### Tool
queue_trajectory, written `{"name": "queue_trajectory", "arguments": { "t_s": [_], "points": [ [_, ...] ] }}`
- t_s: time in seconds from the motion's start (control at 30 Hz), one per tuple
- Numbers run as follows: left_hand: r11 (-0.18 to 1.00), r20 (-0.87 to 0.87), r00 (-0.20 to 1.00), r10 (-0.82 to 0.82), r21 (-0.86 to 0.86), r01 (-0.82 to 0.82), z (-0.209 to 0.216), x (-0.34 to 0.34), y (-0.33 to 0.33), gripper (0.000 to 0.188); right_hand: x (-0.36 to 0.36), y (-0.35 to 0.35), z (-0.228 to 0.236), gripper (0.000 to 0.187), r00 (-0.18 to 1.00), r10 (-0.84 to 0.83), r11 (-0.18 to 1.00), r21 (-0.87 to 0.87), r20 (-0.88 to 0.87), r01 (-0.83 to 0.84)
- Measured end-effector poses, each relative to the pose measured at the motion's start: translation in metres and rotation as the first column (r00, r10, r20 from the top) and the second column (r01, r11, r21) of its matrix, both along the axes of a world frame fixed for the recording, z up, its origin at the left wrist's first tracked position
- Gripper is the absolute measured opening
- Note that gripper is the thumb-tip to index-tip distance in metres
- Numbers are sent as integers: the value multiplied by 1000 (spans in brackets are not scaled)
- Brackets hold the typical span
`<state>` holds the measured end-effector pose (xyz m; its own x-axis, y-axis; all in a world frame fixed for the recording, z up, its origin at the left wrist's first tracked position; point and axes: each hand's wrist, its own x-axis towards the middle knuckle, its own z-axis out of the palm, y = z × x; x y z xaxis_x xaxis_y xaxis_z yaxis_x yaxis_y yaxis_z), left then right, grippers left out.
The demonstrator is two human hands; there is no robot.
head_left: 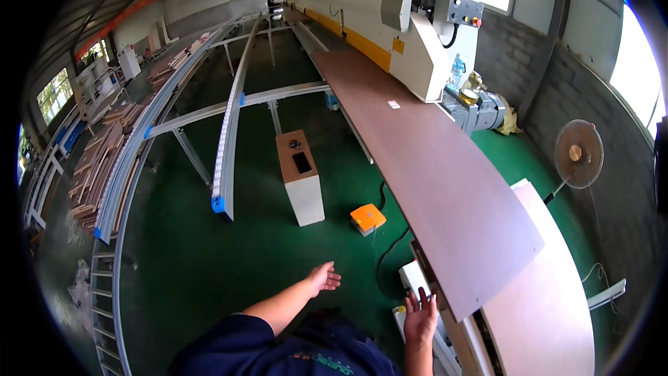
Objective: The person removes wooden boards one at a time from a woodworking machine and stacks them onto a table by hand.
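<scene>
Brown panel: the sheet (431, 160) is supported along the machine, from the upper middle to the lower right of the frame; its near end is placed right of the right hand.
Long axis: the sheet is angled from upper middle toward lower right, and its left edge is turned toward both hands.
Nearer hand: the right hand (421, 319) is placed just beside the sheet's near-left corner, at lower middle-right; by it the sheet is reached up and to the right. Whether the edge is touched cannot be told.
Farther hand: the left hand (324, 280) is held well apart from the sheet, over the floor at lower middle.
Grip: the fingers of both hands are spread wide; nothing is seen to be held in either of the 2.
Sheet surface: a smooth, matte brown face is shown, marked by 1 small white label (394, 104) and bounded by a thin edge.
Lower board: a paler, pinkish board (550, 299) with a curved-looking outline is seen at lower right; straight edges are bent here by the lens.
Machine: a long cream housing (362, 3) is banded in yellow across the upper middle.
Pedestal: a white box (304, 200) is topped with wood-brown, at centre.
Floor: smooth green coating (257, 264) is seen, with an orange box (367, 218) set on it.
</scene>
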<state>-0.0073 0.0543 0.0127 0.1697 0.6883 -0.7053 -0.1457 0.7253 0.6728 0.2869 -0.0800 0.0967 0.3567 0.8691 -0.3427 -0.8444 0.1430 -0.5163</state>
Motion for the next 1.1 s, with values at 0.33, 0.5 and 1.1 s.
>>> {"name": "queue_trajectory", "arguments": {
  "t_s": [0.33,0.5,1.1],
  "points": [
    [949,110,987,116,281,-142,95,59,185,78,38,-54,29,39,943,-299,922,-209,149,325],
    [912,141,979,148,363,-190,118,71,270,89,50,-88,24,32,789,-603,773,-158,119,615],
    [916,51,993,-104,394,76,82,173,208,48,28,-58,33,39,580,-795,562,-142,181,815]
  ]
}}
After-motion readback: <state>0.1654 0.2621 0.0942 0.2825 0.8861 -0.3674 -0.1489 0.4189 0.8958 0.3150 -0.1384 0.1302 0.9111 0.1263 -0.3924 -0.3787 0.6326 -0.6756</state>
